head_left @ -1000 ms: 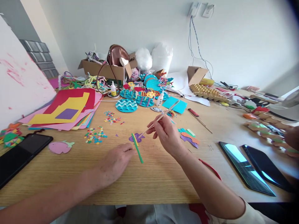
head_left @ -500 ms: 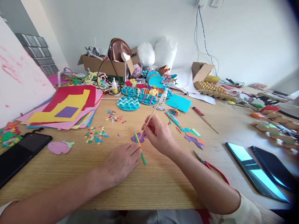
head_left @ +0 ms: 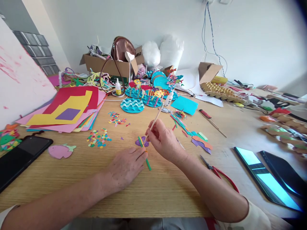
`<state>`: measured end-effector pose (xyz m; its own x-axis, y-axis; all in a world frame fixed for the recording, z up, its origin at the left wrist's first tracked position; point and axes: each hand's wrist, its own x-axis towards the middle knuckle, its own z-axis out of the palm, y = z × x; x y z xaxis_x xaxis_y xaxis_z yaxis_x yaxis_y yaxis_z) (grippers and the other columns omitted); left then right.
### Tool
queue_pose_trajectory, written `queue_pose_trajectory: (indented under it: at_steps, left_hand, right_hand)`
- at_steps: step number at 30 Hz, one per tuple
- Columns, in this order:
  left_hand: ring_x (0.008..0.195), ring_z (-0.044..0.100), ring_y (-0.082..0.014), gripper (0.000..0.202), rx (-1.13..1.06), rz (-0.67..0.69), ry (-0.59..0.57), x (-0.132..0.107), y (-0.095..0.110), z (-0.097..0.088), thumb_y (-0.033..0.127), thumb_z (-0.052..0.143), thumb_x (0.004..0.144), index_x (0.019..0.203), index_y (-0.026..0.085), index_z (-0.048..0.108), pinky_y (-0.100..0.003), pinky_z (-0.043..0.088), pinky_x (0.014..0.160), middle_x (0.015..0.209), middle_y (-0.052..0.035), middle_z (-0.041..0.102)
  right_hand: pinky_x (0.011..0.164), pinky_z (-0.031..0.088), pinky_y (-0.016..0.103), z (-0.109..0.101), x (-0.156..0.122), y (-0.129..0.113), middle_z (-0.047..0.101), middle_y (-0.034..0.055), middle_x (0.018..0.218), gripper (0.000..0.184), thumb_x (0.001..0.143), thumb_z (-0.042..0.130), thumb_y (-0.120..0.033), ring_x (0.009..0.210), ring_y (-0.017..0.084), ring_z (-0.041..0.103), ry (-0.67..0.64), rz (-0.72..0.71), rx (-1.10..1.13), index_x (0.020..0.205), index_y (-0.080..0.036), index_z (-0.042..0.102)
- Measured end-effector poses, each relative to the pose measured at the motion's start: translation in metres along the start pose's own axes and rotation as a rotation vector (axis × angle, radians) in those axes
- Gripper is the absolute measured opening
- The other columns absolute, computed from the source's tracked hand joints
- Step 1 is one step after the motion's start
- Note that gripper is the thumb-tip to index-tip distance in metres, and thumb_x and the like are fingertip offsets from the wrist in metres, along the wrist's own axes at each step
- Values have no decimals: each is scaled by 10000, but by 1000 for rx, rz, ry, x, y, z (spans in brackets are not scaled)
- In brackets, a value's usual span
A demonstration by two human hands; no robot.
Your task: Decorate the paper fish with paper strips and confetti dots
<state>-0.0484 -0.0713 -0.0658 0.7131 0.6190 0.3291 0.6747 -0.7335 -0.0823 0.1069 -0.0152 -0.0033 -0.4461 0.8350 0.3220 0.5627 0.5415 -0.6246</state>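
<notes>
A thin wooden stick (head_left: pixel 157 116) is pinched between the thumb and fingers of my right hand (head_left: pixel 165 140). Its lower end reaches down to a small purple paper fish (head_left: pixel 145 143) lying on the wooden table. Narrow green and yellow paper strips cross that fish, and the green strip (head_left: pixel 149 164) sticks out below my fingers. My left hand (head_left: pixel 128 164) rests palm down with its fingers stretched out, fingertips pressing on the strips at the fish's lower edge. Its thumb is mostly hidden. Where the stick's tip touches is too small to tell.
Paper dots (head_left: pixel 98 138) and a pink paper fish (head_left: pixel 61 151) lie left, before stacked coloured sheets (head_left: pixel 51 123). Red-handled scissors (head_left: pixel 219 171) and phones (head_left: pixel 266 179) lie right. Glue bottles (head_left: pixel 169 98) and blue wave-shaped crafts (head_left: pixel 132 105) stand behind.
The view has shifted slightly. Both hands keep almost the same place and grip, and the stick's lower end stays at the purple fish.
</notes>
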Motion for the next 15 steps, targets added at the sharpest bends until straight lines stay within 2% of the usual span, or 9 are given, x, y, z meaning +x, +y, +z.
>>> queue_pose_trajectory:
  at_steps: [15]
  left_hand:
    - [1006, 545, -205, 231, -7, -41, -25, -1, 0, 2, 167, 386, 870, 1051, 118, 520, -330, 469, 841, 1093, -87, 582]
  right_hand:
    - [539, 381, 219, 6, 15, 7, 578, -14, 670, 90, 784, 401, -141, 561, 113, 565, 10, 1, -31, 842, -206, 378]
